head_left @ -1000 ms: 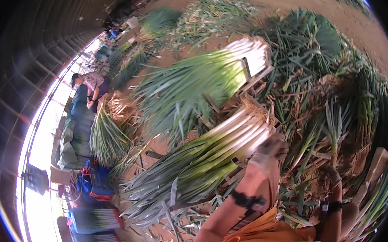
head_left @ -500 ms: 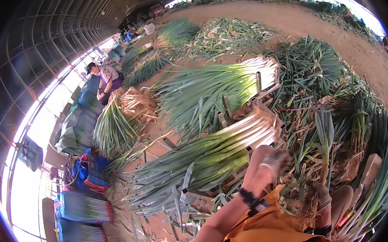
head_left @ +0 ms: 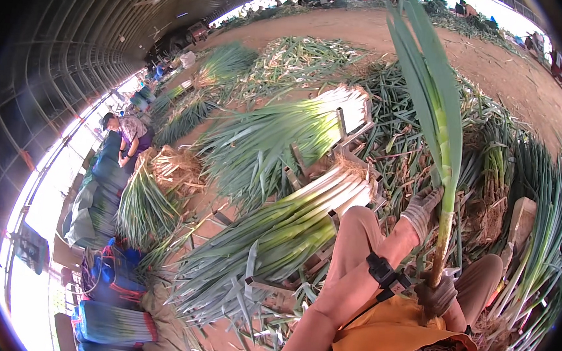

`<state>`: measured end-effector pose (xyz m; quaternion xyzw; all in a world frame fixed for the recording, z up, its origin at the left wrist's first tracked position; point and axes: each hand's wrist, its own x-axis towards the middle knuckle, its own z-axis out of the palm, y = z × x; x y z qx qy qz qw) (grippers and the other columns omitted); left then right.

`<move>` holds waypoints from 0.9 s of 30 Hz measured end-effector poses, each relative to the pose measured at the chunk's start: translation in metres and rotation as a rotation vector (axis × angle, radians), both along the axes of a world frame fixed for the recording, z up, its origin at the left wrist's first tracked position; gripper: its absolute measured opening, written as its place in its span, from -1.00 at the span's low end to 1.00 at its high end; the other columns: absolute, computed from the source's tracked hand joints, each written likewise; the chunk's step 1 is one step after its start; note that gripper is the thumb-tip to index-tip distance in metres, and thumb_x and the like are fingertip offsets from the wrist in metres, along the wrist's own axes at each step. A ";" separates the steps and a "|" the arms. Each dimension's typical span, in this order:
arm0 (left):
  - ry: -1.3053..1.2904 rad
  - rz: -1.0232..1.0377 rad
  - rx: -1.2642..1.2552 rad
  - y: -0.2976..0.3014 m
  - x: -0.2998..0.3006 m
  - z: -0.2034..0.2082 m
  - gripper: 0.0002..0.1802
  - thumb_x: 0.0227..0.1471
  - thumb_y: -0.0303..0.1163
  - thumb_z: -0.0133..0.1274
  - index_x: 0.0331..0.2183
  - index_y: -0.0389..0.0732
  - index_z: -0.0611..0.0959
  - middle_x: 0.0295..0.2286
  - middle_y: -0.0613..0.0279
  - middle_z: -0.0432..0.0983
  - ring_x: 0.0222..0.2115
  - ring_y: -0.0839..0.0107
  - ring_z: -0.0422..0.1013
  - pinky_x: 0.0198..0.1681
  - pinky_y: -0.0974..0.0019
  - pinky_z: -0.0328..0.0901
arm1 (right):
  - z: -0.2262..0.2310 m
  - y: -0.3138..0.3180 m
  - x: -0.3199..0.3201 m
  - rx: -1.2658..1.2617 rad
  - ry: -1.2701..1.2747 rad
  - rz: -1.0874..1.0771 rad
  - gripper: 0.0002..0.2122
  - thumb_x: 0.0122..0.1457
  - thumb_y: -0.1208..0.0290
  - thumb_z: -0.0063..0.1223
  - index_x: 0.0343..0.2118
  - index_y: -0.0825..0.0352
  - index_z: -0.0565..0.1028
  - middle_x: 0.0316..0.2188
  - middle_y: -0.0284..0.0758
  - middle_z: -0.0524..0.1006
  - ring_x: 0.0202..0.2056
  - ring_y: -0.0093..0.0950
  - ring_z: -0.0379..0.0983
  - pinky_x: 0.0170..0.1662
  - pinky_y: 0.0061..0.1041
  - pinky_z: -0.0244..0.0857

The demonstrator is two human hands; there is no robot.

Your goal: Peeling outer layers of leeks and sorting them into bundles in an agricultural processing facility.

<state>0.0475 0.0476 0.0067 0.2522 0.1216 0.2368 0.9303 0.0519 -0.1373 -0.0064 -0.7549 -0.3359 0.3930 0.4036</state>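
Note:
A long green onion (head_left: 446, 216) stands nearly upright before me, its broad leaves fanning out above and its lower stalk brownish. My right hand (head_left: 437, 296), in a dark-palmed work glove, is closed round the stalk's lower end, close to my orange apron (head_left: 387, 333). Higher up, my left hand (head_left: 420, 212), in a pale striped glove, is at the stalk's left side with its fingers against it; the stalk hides part of them. A dark device (head_left: 386, 274) is strapped to my left wrist. The root end is mostly covered by the right hand.
Left of my knees, white-stemmed green onions (head_left: 331, 198) lie on a rack, with a second pile (head_left: 284, 136) beyond. Untrimmed onions (head_left: 541, 226) lie to the right beside a wooden block (head_left: 521, 221). Packed blue bundles (head_left: 117, 324) line the left side; another person (head_left: 131, 132) bends there.
The green onion has come up, its leaves now reaching the top of the picture. My left hand has moved right, from beside the rack to the stalk. The view has shifted slightly.

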 end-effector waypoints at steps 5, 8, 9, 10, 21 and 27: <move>-0.136 -0.268 -0.010 -0.037 -0.022 0.028 -0.68 0.04 -0.22 -0.01 -0.27 -0.29 0.48 -0.44 0.14 0.49 -0.48 0.29 0.45 -0.40 0.29 0.39 | -0.070 -0.005 0.029 0.174 -0.394 0.365 -0.78 -0.12 0.41 0.12 -0.39 0.39 0.44 -0.62 -0.39 0.42 -0.52 -0.61 0.40 -0.42 -0.60 0.32; 0.133 0.017 0.709 -0.042 -0.045 -0.021 -0.55 0.00 -0.02 0.00 -0.28 -0.24 0.51 -0.51 0.28 0.44 -0.58 0.51 0.31 -0.48 0.43 0.25 | -0.106 0.018 0.020 0.110 -0.252 0.579 -0.69 -0.14 0.35 0.18 -0.32 0.37 0.43 -0.60 -0.43 0.41 -0.49 -0.58 0.39 -0.38 -0.59 0.31; 0.039 -0.119 0.390 -0.059 -0.036 -0.016 -0.54 -0.02 -0.02 0.02 -0.27 -0.24 0.51 -0.51 0.31 0.44 -0.56 0.54 0.30 -0.48 0.45 0.23 | -0.101 0.019 0.020 0.119 -0.223 0.593 -0.69 -0.14 0.34 0.19 -0.32 0.38 0.43 -0.59 -0.43 0.41 -0.48 -0.58 0.38 -0.38 -0.59 0.31; 0.030 -0.174 0.305 -0.070 -0.032 -0.009 -0.55 -0.03 -0.06 0.04 -0.26 -0.26 0.50 -0.50 0.29 0.45 -0.55 0.52 0.34 -0.48 0.43 0.28 | -0.099 0.017 0.023 0.129 -0.185 0.602 -0.68 -0.14 0.34 0.20 -0.32 0.38 0.43 -0.58 -0.43 0.40 -0.47 -0.58 0.38 -0.37 -0.59 0.31; 0.135 -0.077 0.354 -0.054 -0.045 -0.030 -0.63 0.04 -0.14 -0.02 -0.20 -0.21 0.48 -0.49 0.27 0.48 -0.56 0.49 0.39 -0.55 0.43 0.30 | -0.051 0.025 0.036 0.319 0.243 0.491 -0.60 -0.17 0.27 0.26 -0.31 0.40 0.40 -0.49 -0.42 0.37 -0.41 -0.57 0.35 -0.31 -0.57 0.29; -0.006 -0.192 0.140 -0.054 -0.054 -0.032 -0.59 0.01 -0.04 -0.02 -0.30 -0.21 0.48 -0.51 0.22 0.49 -0.56 0.45 0.43 -0.55 0.41 0.33 | 0.006 0.006 0.061 0.492 0.442 0.228 -0.55 -0.19 0.24 0.29 -0.30 0.42 0.38 -0.43 -0.41 0.35 -0.37 -0.57 0.33 -0.28 -0.56 0.28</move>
